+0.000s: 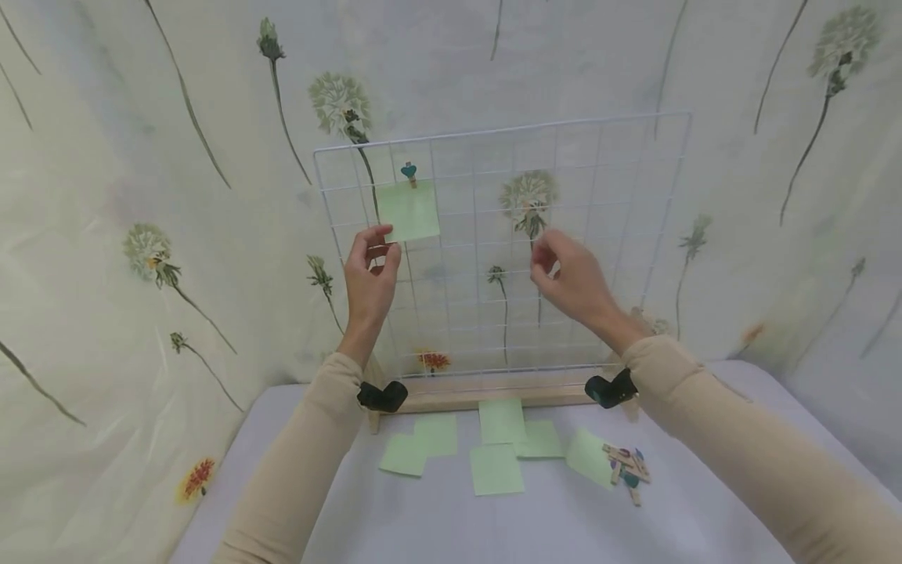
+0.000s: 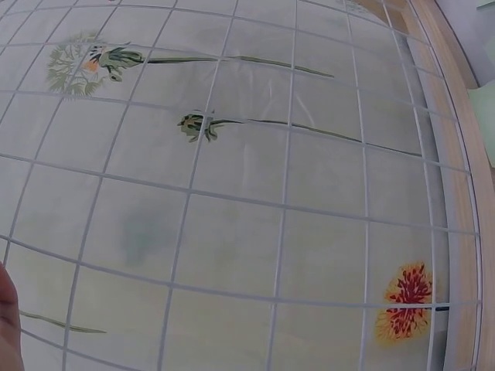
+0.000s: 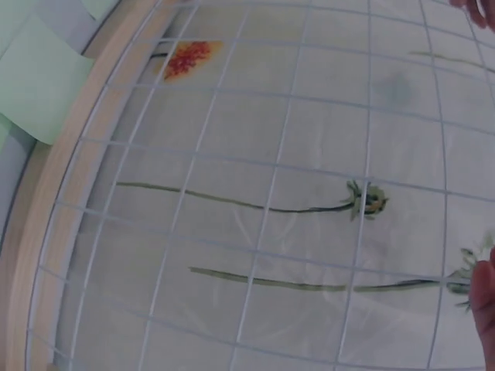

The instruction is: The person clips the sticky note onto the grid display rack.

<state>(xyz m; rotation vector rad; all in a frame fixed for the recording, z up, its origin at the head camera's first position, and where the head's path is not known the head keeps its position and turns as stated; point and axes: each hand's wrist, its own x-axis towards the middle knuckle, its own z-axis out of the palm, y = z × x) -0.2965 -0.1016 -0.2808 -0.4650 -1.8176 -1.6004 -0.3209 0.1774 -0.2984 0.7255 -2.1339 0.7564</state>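
A green paper note [image 1: 410,213] hangs at the upper left of a white wire grid [image 1: 501,130], under a small wooden clothespin [image 1: 410,174] with a teal heart. My left hand [image 1: 371,270] is raised by the note's lower left corner, fingers bent and thumb apart from them; whether a fingertip touches the paper I cannot tell. Right of the note, my right hand [image 1: 572,274] hovers before the grid with loosely bent fingers, and nothing shows between them. Only a sliver of each hand appears in its own wrist view.
The grid stands on a wooden base [image 1: 451,402]. Several green notes [image 1: 497,471] lie on the white-covered table [image 1: 423,525] before it. At the right, a pile of small clothespins [image 1: 629,468] overlaps one note. Behind hangs a flower-printed curtain [image 1: 451,70].
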